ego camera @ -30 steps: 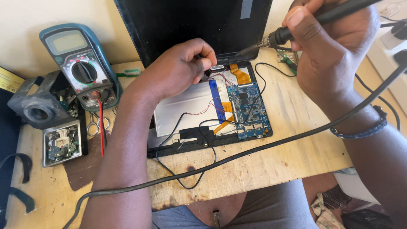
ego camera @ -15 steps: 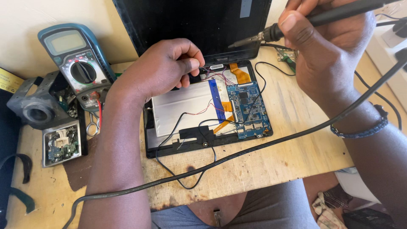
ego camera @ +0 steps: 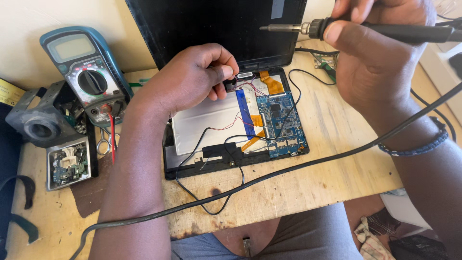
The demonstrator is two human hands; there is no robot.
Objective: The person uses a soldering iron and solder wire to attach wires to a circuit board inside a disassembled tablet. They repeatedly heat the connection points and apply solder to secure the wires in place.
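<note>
Opened tablet (ego camera: pixel 231 125) flat on wooden surface (ego camera: pixel 337 139), both hands at its top edge.

Left hand (ego camera: pixel 192 79) pinched narrow on a small part with thin red wires (ego camera: pixel 243 86), steadying it; right hand (ego camera: pixel 380 53) closed around soldering iron (ego camera: pixel 385 30), tip (ego camera: pixel 274 28) held up off the blue circuit board (ego camera: pixel 279 123). Iron's black cord (ego camera: pixel 288 168) crosses the front. Multimeter (ego camera: pixel 84 72), scissors (ego camera: pixel 103 142) and a tray of parts (ego camera: pixel 67 163) sit left.
</note>
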